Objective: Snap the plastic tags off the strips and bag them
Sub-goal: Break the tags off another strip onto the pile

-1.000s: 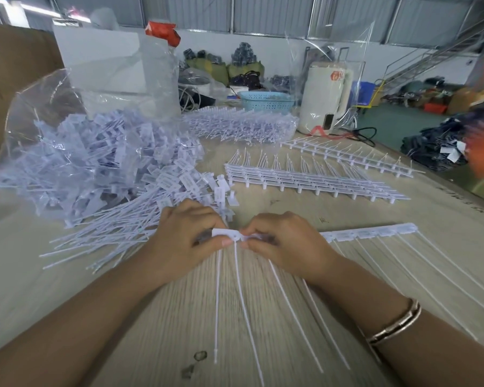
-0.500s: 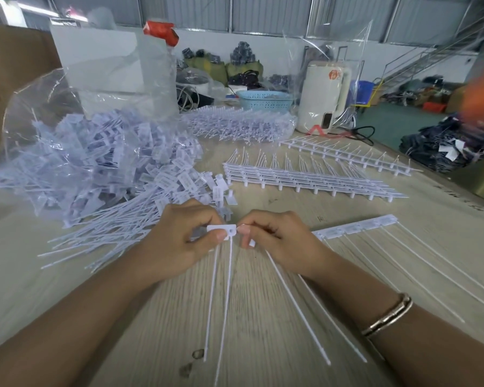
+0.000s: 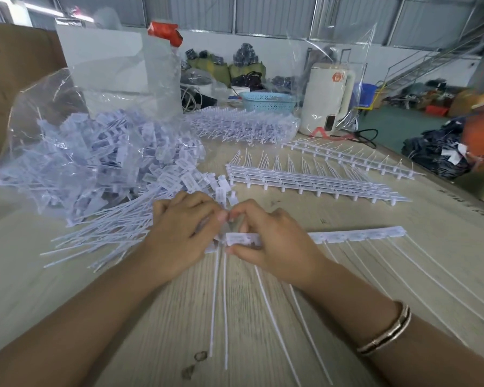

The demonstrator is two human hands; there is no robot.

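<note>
While both hands meet in the middle of the table (image 3: 403,219), the right hand (image 3: 274,241) pinches the end of one white strip (image 3: 355,235) between thumb and bent fingers. The left hand (image 3: 182,233) curls its fingers round two loose tags (image 3: 218,289), just left of that pinch. Four thin tails hang toward the person below the hands. A big clear bag (image 3: 95,157) of tags lies farther left. Two more groups of strips (image 3: 313,182) lie beyond the hands.

White plastic tags (image 3: 239,239), clear bag (image 3: 67,141), teal perforated basket (image 3: 268,101), pale wood-grain table (image 3: 263,331), gold-and-black bracelet (image 3: 386,335)
</note>
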